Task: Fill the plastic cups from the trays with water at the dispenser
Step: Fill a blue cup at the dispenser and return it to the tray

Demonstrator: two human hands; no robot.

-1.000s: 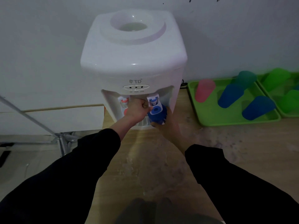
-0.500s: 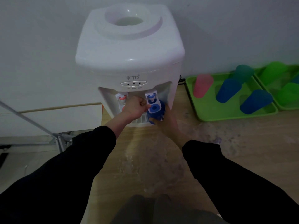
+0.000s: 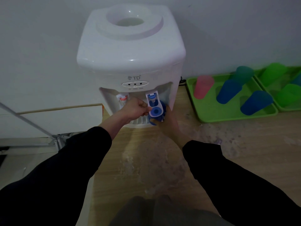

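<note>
**1. Dispenser.** I read a white dispenser [image 3: 130, 51] at upper centre of the frame. It stands on a wooden table [image 3: 236, 154] against a pale wall. Its front recess carries a red tap [image 3: 123, 99] on the left and a blue tap [image 3: 154, 105] on the right.

**2. Left hand.** The left hand [image 3: 136, 109] sits at centre frame, between the two taps. Its fingers are curled together and pinch the left edge of the blue tap's lever.

**3. Right hand.** The right hand [image 3: 170, 123] lies just below and right of the blue tap. It grips the blue cup [image 3: 163, 110], which stands upright directly under that tap, inside the recess. The fingers curl round the cup's right side. The fingertips are hidden, so I cannot tell their spread. I cannot tell the water level.

**4. Trays.** At the right of the frame a green tray [image 3: 208, 115] lies on the table just beside the dispenser. It holds a pink cup [image 3: 203, 86], a teal cup [image 3: 244, 73] and two other blue ones, a middle cup [image 3: 229, 91] and a front cup [image 3: 256, 102]. A second tray [image 3: 288, 108] touches it at the right edge and holds green cups [image 3: 273, 74].

**5. Table surface.** Pale blotches [image 3: 162, 160] mark the wood at lower centre.
</note>
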